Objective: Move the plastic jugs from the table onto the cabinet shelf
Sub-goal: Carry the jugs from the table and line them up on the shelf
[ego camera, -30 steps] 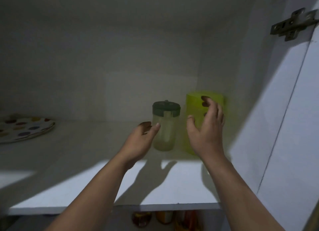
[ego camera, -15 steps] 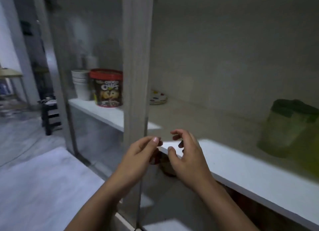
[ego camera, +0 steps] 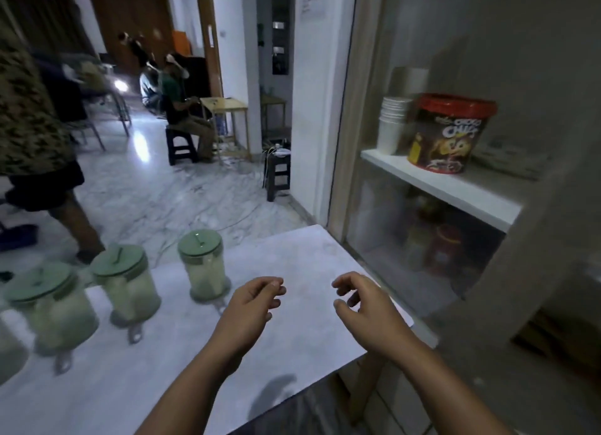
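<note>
Three clear plastic jugs with green lids stand in a row on the white marble-look table (ego camera: pixel 302 259): the nearest jug (ego camera: pixel 204 268) at centre left, a second jug (ego camera: pixel 126 285) further left, and a third jug (ego camera: pixel 48 307) at the far left. My left hand (ego camera: pixel 250 307) hovers over the table just right of the nearest jug, fingers loosely curled and holding nothing. My right hand (ego camera: pixel 364 304) hangs over the table's right part, fingers apart and empty. The cabinet shelf (ego camera: pixel 439 187) is on the right behind a glass door.
On the shelf sit a red-lidded cereal tub (ego camera: pixel 448 132) and stacked white cups (ego camera: pixel 392 125). A person in a patterned top (ego camera: pixel 29 119) stands at the left near the table. Further back a seated person (ego camera: pixel 182 109), stools and a small wooden table occupy the floor.
My view swung left from the cabinet interior to the table. Both hands came away from the shelf, where the jugs stay, and now hover empty over the table.
</note>
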